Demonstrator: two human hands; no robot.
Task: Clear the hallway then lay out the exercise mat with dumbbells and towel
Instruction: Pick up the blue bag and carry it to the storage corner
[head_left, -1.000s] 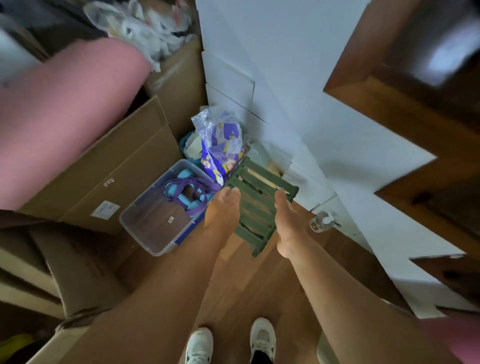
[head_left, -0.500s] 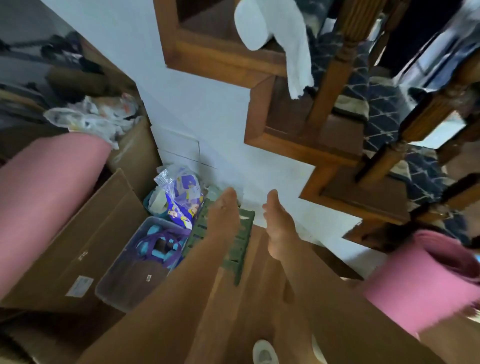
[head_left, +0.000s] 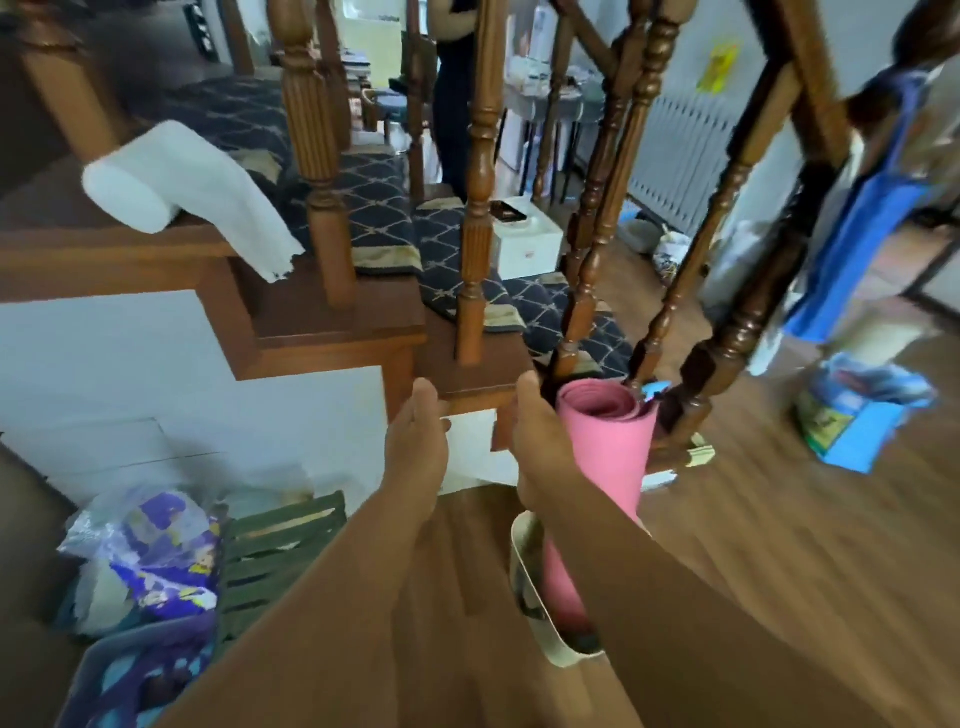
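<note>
My left hand (head_left: 415, 441) and my right hand (head_left: 537, 441) reach forward side by side with straight fingers and hold nothing. Just right of my right hand, a rolled pink exercise mat (head_left: 610, 447) stands upright in a beige basket (head_left: 524, 561) at the foot of the stairs; I cannot tell whether the hand touches it. A white rolled towel (head_left: 176, 182) lies on a stair ledge at upper left, one end hanging down. A green slatted crate (head_left: 275, 551) leans against the white wall at lower left. Beside it a clear bin (head_left: 98, 670) holds blue and purple items.
Wooden balusters (head_left: 480, 208) and stair treads with dark patterned pads stand ahead. A person (head_left: 454, 78) stands beyond the railing. A crumpled plastic bag (head_left: 150, 545) lies by the crate. A blue bag (head_left: 852, 249) hangs at right above a blue packet (head_left: 857, 415) on the wooden floor.
Both hands have let go of the green crate, which now rests by the wall. The hands rose and shifted right toward the stair foot, and the view swung up to the stairs.
</note>
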